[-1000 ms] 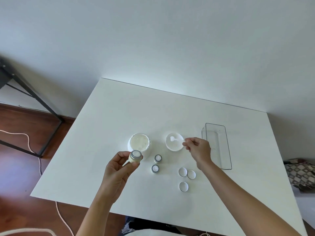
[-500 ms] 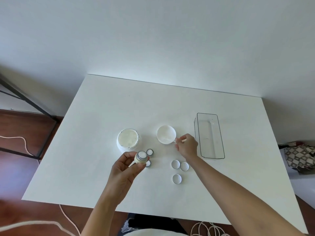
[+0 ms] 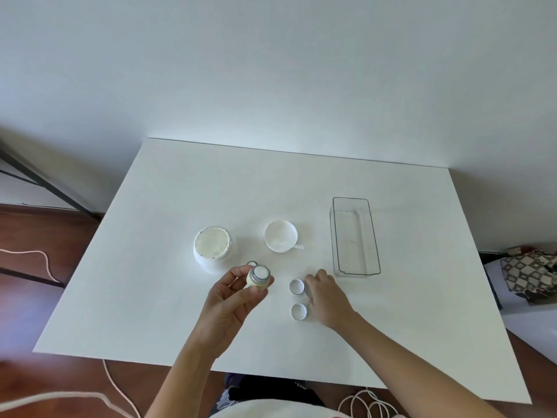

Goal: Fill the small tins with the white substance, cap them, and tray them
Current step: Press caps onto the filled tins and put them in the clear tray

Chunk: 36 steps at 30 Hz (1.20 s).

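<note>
My left hand (image 3: 232, 300) holds a small tin (image 3: 259, 277) upright above the table, its top filled with the white substance. Another small tin (image 3: 251, 263) peeks out just behind it on the table. The big white jar (image 3: 212, 247) of white substance stands to the left of them. Two open caps (image 3: 297, 286) (image 3: 299, 311) lie to the right of the held tin. My right hand (image 3: 327, 297) rests beside them, fingers curled over a third cap (image 3: 307, 292) that is mostly hidden. The clear tray (image 3: 336, 236) stands at the right with nothing in it.
A shallow white dish (image 3: 281, 236) with a small white spatula (image 3: 298, 246) at its rim sits between the jar and the tray. The white table (image 3: 180, 191) ends close to my body. White cords lie on the wooden floor.
My right hand has let go of the spatula at the dish and come down onto the caps. My left hand still holds the filled tin.
</note>
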Available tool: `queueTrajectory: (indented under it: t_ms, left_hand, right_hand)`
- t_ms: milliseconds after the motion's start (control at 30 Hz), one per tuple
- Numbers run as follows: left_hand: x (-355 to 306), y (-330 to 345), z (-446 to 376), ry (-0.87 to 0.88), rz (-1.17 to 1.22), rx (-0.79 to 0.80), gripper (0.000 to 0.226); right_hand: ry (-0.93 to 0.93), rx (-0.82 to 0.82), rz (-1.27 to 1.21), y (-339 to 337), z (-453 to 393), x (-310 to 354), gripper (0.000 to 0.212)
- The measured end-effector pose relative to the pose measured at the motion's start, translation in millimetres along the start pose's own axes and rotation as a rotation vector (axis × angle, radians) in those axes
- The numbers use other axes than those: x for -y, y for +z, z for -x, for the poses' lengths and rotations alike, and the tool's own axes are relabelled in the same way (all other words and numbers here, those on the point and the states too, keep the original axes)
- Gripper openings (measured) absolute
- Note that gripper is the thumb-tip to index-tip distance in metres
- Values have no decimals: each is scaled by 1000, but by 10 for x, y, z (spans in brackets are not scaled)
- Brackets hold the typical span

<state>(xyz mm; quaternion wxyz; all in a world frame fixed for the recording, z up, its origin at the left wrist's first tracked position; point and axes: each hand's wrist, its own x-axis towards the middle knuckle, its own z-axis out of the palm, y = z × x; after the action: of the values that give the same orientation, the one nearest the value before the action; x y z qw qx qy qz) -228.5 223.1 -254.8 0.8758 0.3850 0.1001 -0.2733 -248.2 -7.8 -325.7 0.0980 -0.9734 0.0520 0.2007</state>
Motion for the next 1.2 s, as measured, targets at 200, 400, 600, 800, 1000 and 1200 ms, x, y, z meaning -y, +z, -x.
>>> queueTrajectory:
  t_ms: [200,400,600,800,1000,1200]
  left_hand:
    - [148,19,54,-27,30,20,29]
    - [233,127,66,-26,-159,64,30]
    - [264,234,42,28,-382,8,39]
    - [347,421,-31,33,-467,26,41]
    - [425,602,-130,-18,-537,88,34]
    - [530,664,-152,-32,-604,99,30]
  right_hand:
    - [108,-157,-485,-94,197,-30,36]
    - [298,-169,-1474,-655,539,125,18]
    - [258,-90,-1721,-939,698,388,23]
    - [206,-40,-1567,-1015,800,300,25]
    - [164,-35,-1488,-1040,896,49,25]
    - [87,-45,-1418,-993,947,-153,29]
